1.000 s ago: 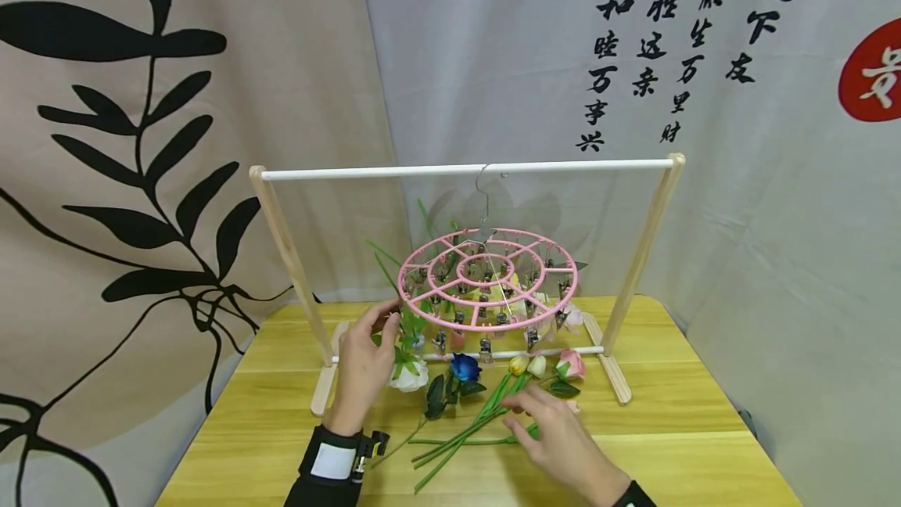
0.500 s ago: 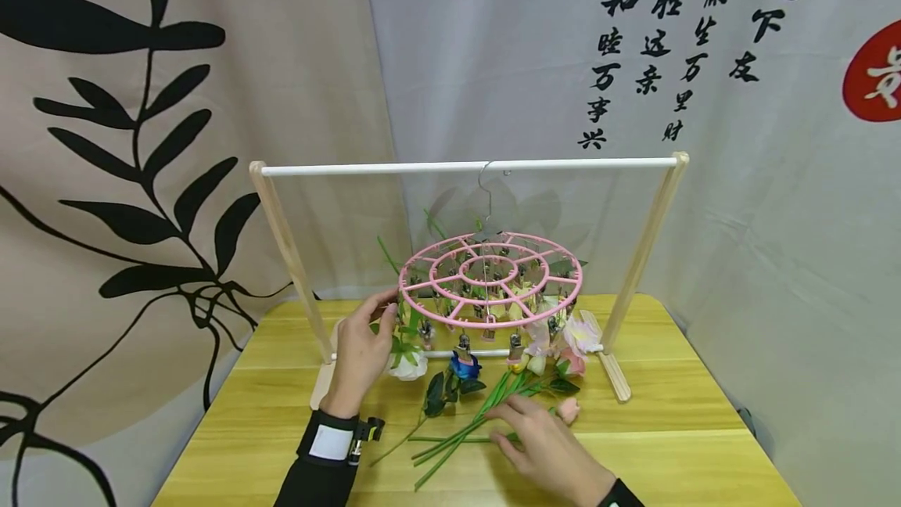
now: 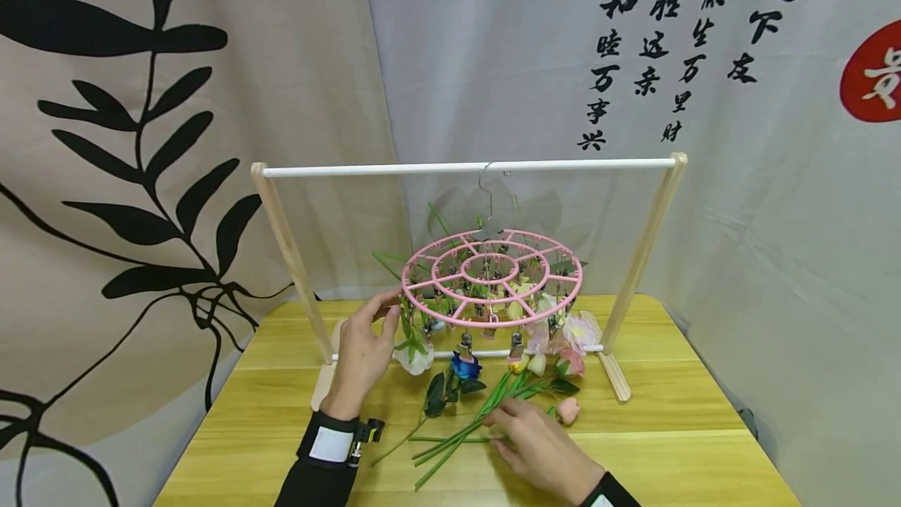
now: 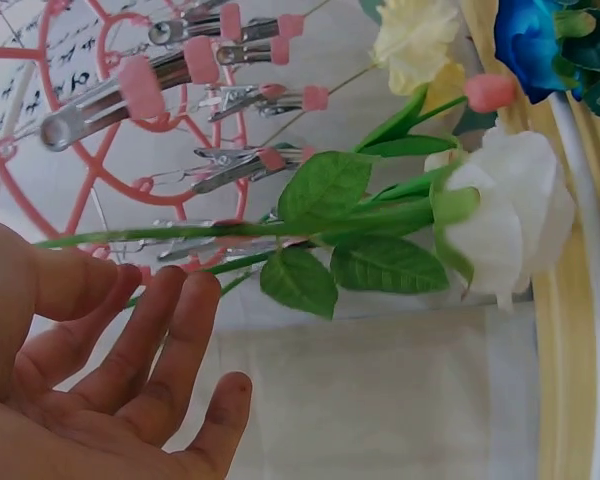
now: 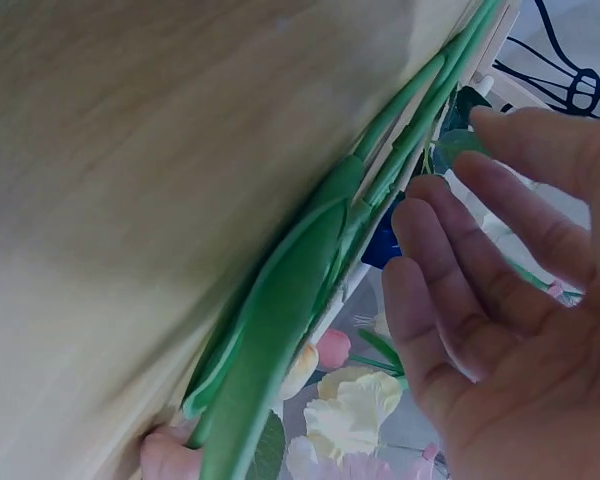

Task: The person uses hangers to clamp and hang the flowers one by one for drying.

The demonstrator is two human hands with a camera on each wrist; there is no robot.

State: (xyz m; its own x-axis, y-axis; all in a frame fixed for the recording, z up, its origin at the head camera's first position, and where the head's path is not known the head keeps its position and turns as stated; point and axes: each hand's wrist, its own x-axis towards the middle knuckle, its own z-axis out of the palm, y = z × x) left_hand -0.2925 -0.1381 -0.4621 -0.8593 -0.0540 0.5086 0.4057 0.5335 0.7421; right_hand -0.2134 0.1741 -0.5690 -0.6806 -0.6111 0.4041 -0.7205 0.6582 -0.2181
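A round pink clip hanger (image 3: 493, 325) hangs by its hook from a white bar. At its left rim is my left hand (image 3: 364, 350), fingers loosely bent. In the left wrist view, a white rose (image 4: 515, 215) hangs among the metal clips (image 4: 130, 95), its stem passing close to the thumb and fingertips of my left hand (image 4: 130, 350). My right hand (image 3: 538, 444) hovers over a bunch of green flower stems (image 3: 468, 433) on the table. In the right wrist view, the relaxed fingers of my right hand (image 5: 500, 290) stand beside the stems, holding nothing.
A blue rose (image 3: 464, 367) and a small pink flower (image 3: 568, 411) lie on the wooden table (image 3: 676, 413). Pale pink flowers (image 3: 580, 332) hang at the hanger's right. The stand's wooden legs (image 3: 644, 257) rise on both sides. Printed cloth (image 3: 760, 202) hangs behind.
The hanger has turned and swung slightly, bringing pale pink flowers into view at the right. The white rose has shifted a little. My right hand has moved slightly left toward the stems.
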